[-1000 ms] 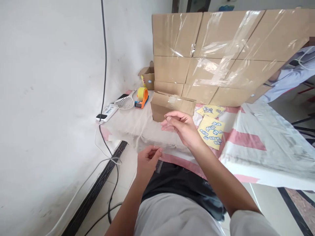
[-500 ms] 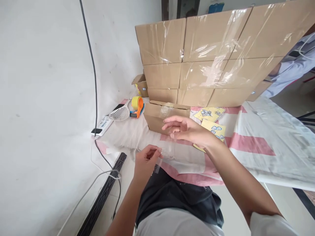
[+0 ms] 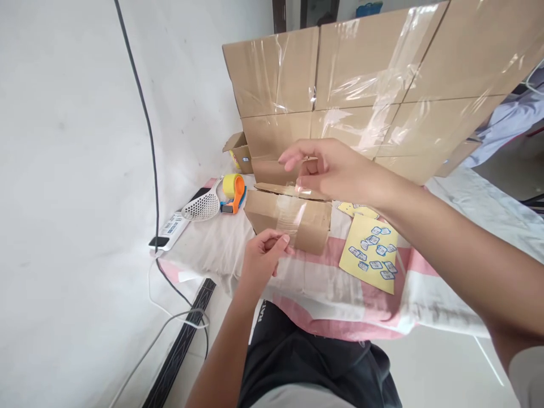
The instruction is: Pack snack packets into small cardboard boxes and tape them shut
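A strip of clear tape (image 3: 293, 218) stretches between my two hands in front of a small cardboard box (image 3: 317, 229) on the cloth-covered table (image 3: 323, 283). My left hand (image 3: 261, 258) pinches the strip's lower end near the table's front edge. My right hand (image 3: 329, 170) is raised above the box and pinches the upper end, fingers partly spread. Both ends of the tape are gripped; the strip is see-through and faint against the box.
A tall stack of taped cardboard boxes (image 3: 361, 96) stands behind. A yellow-orange tape dispenser (image 3: 233, 192), a white slotted scoop (image 3: 200, 207), a power strip (image 3: 168, 232) and a small open box (image 3: 238, 150) lie at the left. Yellow sticker sheets (image 3: 372, 252) lie at the right. Another person's sleeve (image 3: 505, 127) shows far right.
My right hand rose from table level to above the small box, drawing the tape taut. My left hand lifted slightly toward the box. The view shifted down and nearer.
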Available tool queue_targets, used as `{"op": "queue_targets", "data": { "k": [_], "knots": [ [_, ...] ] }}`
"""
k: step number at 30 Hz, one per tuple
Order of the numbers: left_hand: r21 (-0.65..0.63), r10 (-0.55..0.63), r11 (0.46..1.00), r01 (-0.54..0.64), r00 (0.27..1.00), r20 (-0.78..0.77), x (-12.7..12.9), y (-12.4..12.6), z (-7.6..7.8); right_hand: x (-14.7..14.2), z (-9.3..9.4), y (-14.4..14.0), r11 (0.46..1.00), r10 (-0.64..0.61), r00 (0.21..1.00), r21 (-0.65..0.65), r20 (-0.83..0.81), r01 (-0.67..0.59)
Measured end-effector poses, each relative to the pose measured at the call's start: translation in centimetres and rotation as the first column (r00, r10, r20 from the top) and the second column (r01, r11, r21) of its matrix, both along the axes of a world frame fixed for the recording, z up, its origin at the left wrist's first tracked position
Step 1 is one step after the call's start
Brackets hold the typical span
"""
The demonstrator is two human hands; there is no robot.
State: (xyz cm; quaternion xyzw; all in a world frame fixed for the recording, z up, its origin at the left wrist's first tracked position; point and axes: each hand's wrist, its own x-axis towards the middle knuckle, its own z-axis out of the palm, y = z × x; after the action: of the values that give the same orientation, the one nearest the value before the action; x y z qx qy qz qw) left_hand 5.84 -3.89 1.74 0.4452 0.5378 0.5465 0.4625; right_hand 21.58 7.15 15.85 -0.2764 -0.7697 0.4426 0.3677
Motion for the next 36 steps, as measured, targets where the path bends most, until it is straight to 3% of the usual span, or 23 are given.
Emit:
{"op": "queue_targets", "data": {
  "k": [3, 12, 18, 23, 29, 32, 36],
  "knots": [
    [0.007, 0.012, 1.0, -0.012, 0.999, 0.052, -0.3, 1.2, -1.8, -0.5, 0.4, -1.4, 0.997, -0.041, 0.999, 0.061, 0.025, 0.039],
    [0.002, -0.058, 0.998, 0.058, 0.989, 0.137, -4.2, 1.7, -6.4, -0.3, -2.0, -5.5, 0.961, -0.052, 0.986, 0.278, 0.16, 0.005],
    [0.03, 0.186, 0.98, -0.196, 0.962, 0.199, -6.0, 0.9, -7.1, -0.7, -1.2, -5.2, 0.959, -0.068, 0.988, 0.281, 0.136, 0.028],
    [-0.016, 0.334, 0.941, -0.338, 0.918, 0.212, -6.9, 1.0, -7.8, -2.2, -1.9, -1.6, 0.981, -0.123, 0.983, 0.167, 0.138, 0.099],
    [-0.044, 0.283, 0.959, -0.279, 0.953, 0.113, -6.5, 0.4, -8.5, -3.1, -2.5, 1.9, 0.969, -0.198, 0.972, -0.121, 0.13, 0.214],
    [0.089, 0.227, 0.969, -0.229, 0.973, 0.035, -6.1, -0.1, -7.9, -2.9, -2.3, 2.9, 0.944, -0.243, 0.959, -0.191, 0.147, 0.268],
    [0.307, 0.332, 0.906, -0.292, 0.939, -0.088, -5.6, 0.5, -6.2, -2.4, -1.9, 3.6, 0.935, -0.22, 0.952, -0.235, 0.212, 0.268]
  ]
}}
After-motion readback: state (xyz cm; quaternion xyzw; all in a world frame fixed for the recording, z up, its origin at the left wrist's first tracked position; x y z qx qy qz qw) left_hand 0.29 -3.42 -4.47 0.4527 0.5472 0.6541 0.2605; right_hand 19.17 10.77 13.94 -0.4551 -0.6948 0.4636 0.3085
